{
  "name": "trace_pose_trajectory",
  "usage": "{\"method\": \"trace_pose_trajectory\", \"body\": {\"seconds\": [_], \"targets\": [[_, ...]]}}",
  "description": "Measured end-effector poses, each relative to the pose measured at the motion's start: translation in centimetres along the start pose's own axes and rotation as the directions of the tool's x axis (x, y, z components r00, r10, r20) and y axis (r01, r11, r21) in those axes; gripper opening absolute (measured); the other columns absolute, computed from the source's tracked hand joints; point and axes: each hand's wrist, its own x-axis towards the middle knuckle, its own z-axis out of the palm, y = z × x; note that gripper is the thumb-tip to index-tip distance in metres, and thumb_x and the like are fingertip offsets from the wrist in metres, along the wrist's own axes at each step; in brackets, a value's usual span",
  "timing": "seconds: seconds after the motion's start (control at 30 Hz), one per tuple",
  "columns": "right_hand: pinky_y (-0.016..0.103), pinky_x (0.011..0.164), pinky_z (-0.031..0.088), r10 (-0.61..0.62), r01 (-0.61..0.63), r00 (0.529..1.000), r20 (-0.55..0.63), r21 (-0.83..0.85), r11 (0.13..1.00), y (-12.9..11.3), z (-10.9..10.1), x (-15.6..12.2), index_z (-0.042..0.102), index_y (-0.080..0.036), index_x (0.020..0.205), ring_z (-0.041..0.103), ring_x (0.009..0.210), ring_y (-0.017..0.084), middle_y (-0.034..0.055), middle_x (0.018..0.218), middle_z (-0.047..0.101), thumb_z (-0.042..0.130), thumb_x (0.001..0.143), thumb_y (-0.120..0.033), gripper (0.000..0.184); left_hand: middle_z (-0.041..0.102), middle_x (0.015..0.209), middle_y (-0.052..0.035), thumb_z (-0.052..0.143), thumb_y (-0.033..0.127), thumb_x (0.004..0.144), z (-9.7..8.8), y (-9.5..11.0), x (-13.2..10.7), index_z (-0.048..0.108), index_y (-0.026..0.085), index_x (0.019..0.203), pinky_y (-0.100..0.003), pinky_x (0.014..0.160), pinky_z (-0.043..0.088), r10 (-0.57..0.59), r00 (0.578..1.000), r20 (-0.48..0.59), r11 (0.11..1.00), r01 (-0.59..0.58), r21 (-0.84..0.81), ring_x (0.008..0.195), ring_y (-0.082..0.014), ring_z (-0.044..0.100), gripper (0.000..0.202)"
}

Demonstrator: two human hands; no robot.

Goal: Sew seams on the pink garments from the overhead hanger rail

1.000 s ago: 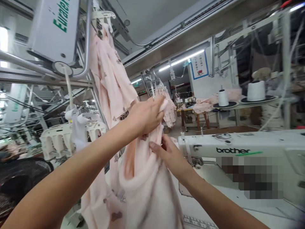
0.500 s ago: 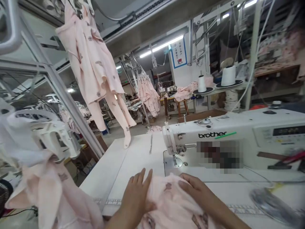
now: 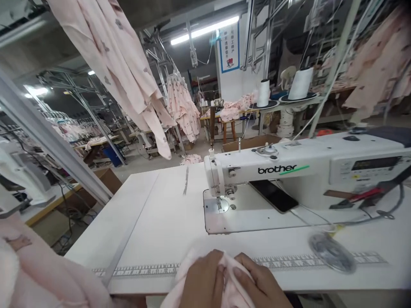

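Observation:
A pink fleece garment piece (image 3: 192, 267) is bunched up at the front edge of the white sewing table (image 3: 154, 222). My left hand (image 3: 205, 278) is closed on it, thumb and fingers pressed together. Close on the right, my right hand (image 3: 257, 280) pinches a fold of the same cloth. The rest of the piece drops below the frame. Beyond both hands stands a white Brother sewing machine (image 3: 308, 164); its presser foot and needle plate (image 3: 221, 205) are apart from the cloth.
A black phone (image 3: 276, 196) lies under the machine arm. A clear round dish (image 3: 332, 252) sits on the printed ruler strip (image 3: 144, 270) at right. More pink garments (image 3: 118, 64) hang at upper left, and pink cloth (image 3: 58, 265) fills the lower left. Thread cones (image 3: 301, 84) stand behind.
Both hands have drawn the pink cloth nearer the table's front edge. My left hand has gone from fingers spread to closed on the cloth. The view has turned, so the hanging garment sits higher.

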Motion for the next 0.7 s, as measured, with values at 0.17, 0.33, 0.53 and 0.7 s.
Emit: {"method": "trace_pose_trajectory", "body": {"seconds": [0.17,0.33,0.53,0.7], "targets": [[0.025,0.061,0.04,-0.013,0.015,1.0,-0.027,0.088,0.996,-0.9,0.7,-0.3,0.05,-0.019,0.084,0.049,0.067,0.016,-0.0001,0.07,0.051,0.029,0.093,-0.052,0.041,0.06,0.086,-0.005,0.036,0.017,0.086,-0.7,0.1,-0.2,0.058,0.019,0.089,-0.03,0.069,0.042,-0.03,0.999,-0.023,0.999,0.029,-0.026,0.078,-0.0188,0.057,0.022],[0.026,0.078,0.039,-0.125,0.112,0.986,-0.109,-0.116,0.987,-3.1,-2.3,0.3,0.056,-0.023,0.099,0.051,0.092,0.017,0.0044,0.107,0.051,0.041,0.092,-0.041,0.025,0.059,0.079,0.0004,0.036,0.026,0.09,-1.5,0.8,0.2,0.058,0.021,0.081,-0.022,0.067,0.039,0.02,0.999,-0.05,0.93,-0.037,-0.365,0.073,-0.0123,0.055,0.024],[0.022,0.064,0.036,-0.05,0.073,0.994,0.094,-0.252,0.965,-6.1,-4.5,1.6,0.058,-0.022,0.08,0.051,0.074,0.012,-0.0034,0.079,0.057,0.048,0.087,-0.021,0.012,0.062,0.078,0.0026,0.052,0.021,0.076,-1.9,1.8,0.9,0.06,0.021,0.083,-0.023,0.064,0.04,-0.211,0.977,-0.041,0.874,0.17,-0.455,0.07,-0.0136,0.056,0.011],[0.02,0.05,0.028,0.0,0.054,0.985,0.173,-0.303,0.951,-6.4,-5.0,2.3,0.051,-0.018,0.069,0.043,0.055,0.01,-0.0054,0.059,0.051,0.049,0.079,-0.018,0.011,0.067,0.085,0.007,0.048,0.01,0.071,-2.2,1.9,0.9,0.053,0.03,0.11,-0.023,0.075,0.043,-0.147,0.989,0.025,0.853,0.14,-0.503,0.079,-0.0135,0.061,0.045]]}}
